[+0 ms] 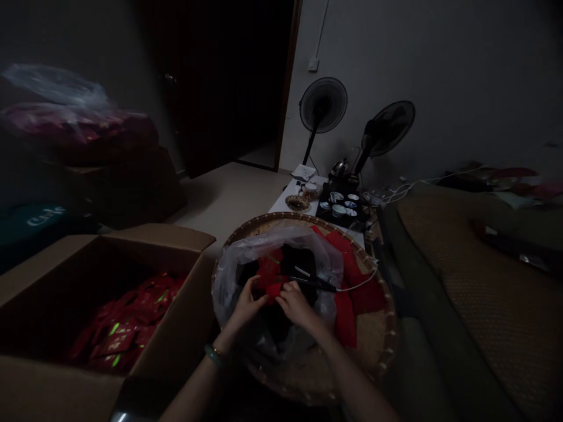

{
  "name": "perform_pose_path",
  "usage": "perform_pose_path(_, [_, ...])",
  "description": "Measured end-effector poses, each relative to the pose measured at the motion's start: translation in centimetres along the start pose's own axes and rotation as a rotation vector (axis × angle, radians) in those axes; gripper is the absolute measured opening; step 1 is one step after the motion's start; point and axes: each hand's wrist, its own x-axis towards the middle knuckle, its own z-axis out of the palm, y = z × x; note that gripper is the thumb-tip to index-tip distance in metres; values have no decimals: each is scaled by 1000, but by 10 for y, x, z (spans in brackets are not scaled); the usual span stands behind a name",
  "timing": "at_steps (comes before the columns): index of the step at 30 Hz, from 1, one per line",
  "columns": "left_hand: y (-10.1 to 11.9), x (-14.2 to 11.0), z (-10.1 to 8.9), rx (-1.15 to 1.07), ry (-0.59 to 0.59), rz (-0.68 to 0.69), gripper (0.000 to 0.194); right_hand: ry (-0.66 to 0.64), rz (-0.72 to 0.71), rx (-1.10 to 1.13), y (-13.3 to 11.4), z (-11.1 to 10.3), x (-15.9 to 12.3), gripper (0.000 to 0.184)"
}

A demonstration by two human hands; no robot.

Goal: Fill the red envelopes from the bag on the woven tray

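Over a clear plastic bag (pixel 328 255) in the round woven basket, my left hand (pixel 250 303) and my right hand (pixel 295 301) pinch a small red piece (pixel 273 290) between them. Whether it is cloth or paper I cannot tell. Dark contents fill the open bag, and another red piece (pixel 269 264) lies just beyond my fingertips. Close beside my right hand is a slim black tool (pixel 319 283) with a white cord; its kind is unclear in the dim light. Red strips (pixel 345 319) lie on the basket's right side. A green bangle (pixel 214 354) circles my left wrist.
Left of the round woven basket (pixel 373 351) stands an open cardboard box (pixel 171 328) holding many red packets (pixel 127 328). Behind the basket, a low table (pixel 284 202) carries a tea tray with small cups (pixel 338 210). Two fans (pixel 323 105) stand beyond. A woven-mat seat (pixel 461 258) is at right.
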Motion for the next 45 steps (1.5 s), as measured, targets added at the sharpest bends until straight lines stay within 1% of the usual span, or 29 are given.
perform_pose_path(2, [6, 1, -6, 54, -101, 37, 68, -25, -33, 74, 6, -12, 0, 18])
perform_pose_path(4, [11, 3, -10, 94, -259, 8, 71, -68, -99, 141, 8, -28, 1, 17])
perform_pose_path(6, [14, 4, -9, 128, -410, -65, 60, -98, -164, 188, 7, -44, 1, 15])
perform_pose_path(7, [15, 4, -7, 149, -461, -104, 51, -94, -178, 201, 5, -51, 1, 13])
perform_pose_path(9, [15, 2, -2, 188, -483, -151, 35, -44, -153, 202, 1, -61, 1, 12])
perform_pose_path(10, [15, 1, 1, 206, -470, -152, 30, -13, -117, 193, 0, -63, 1, 15])
perform_pose_path(12, [16, -2, 6, 237, -429, -123, 27, 15, -30, 163, -1, -62, 2, 18])
perform_pose_path(14, [16, -4, 9, 266, -401, -84, 26, -2, 41, 149, -1, -57, 2, 18])
perform_pose_path(17, [18, -7, 11, 287, -389, -58, 27, -9, 91, 174, 1, -46, 4, 25])
perform_pose_path(20, [20, -11, 14, 218, -413, -95, 32, 7, 68, 188, 1, -40, 6, 26])
perform_pose_path(24, [19, -16, 20, 45, -452, -194, 33, -26, -9, 173, 2, -37, 8, 25])
perform_pose_path(28, [15, -16, 26, -4, -386, -225, 35, 20, 66, 180, 6, -37, 9, 30])
perform_pose_path(31, [16, -15, 30, -68, -360, -245, 37, 46, 84, 191, 8, -39, 10, 28])
perform_pose_path(33, [19, -13, 31, -103, -334, -242, 36, 57, 68, 238, 8, -40, 10, 22])
perform_pose_path(35, [20, -11, 32, -132, -276, -252, 35, 127, 94, 319, 8, -38, 11, 9])
perform_pose_path(36, [20, -11, 32, -150, -234, -261, 35, 185, 130, 369, 8, -36, 11, 13])
perform_pose_path(38, [18, -10, 32, -195, -129, -269, 36, 292, 224, 480, 10, -28, 11, 34])
perform_pose_path(39, [17, -10, 32, -219, -78, -270, 36, 302, 261, 543, 12, -23, 10, 39])
perform_pose_path(40, [15, -10, 32, -243, -38, -269, 36, 282, 290, 607, 14, -17, 8, 37])
perform_pose_path(42, [13, -10, 33, -276, -6, -277, 37, 204, 332, 721, 18, -6, 4, 27])
perform_pose_path(43, [13, -10, 33, -277, -5, -287, 38, 175, 354, 762, 19, -2, 2, 26])
perform_pose_path(45, [14, -9, 33, -242, 0, -293, 38, 158, 390, 810, 21, 1, -1, 30])
